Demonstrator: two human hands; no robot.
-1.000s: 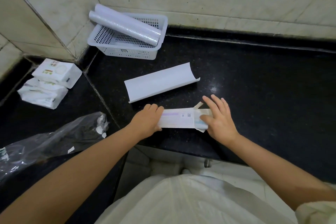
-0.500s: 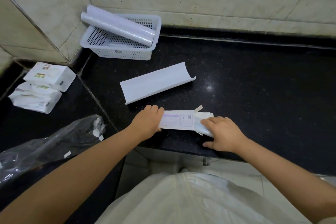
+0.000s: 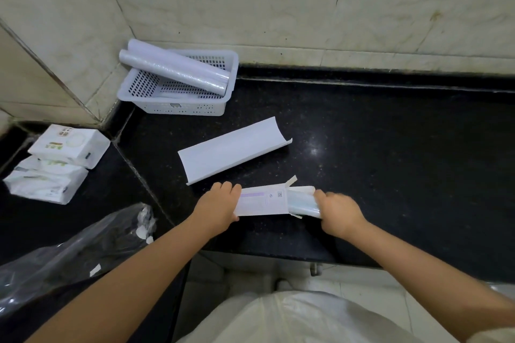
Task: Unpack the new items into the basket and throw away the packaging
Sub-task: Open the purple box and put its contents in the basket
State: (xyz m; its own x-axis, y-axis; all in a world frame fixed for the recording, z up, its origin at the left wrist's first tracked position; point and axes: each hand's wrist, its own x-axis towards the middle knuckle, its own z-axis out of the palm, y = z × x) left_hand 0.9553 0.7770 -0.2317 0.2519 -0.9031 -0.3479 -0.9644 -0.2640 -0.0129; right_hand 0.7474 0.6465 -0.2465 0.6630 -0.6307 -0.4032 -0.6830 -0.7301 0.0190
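A long white carton [image 3: 263,202] lies near the front edge of the black counter [image 3: 390,164]. My left hand [image 3: 220,207] grips its left end. My right hand [image 3: 338,210] grips a pale bluish roll [image 3: 301,202] that sticks out of the carton's open right end, its flaps spread. A white perforated basket [image 3: 178,107] stands in the back corner with two clear-wrapped rolls [image 3: 178,69] lying across it. An opened, curved white carton [image 3: 234,149] rests between the basket and my hands.
Two white soft packs [image 3: 55,164] are stacked on the left counter section. A crumpled clear plastic bag [image 3: 75,253] lies at the lower left. Tiled walls close the back and left. The counter's front edge runs just below my hands.
My right hand went from lying flat on the carton's right end to gripping there, and it has drawn the bluish roll partly out to the right. My left hand stayed on the left end.
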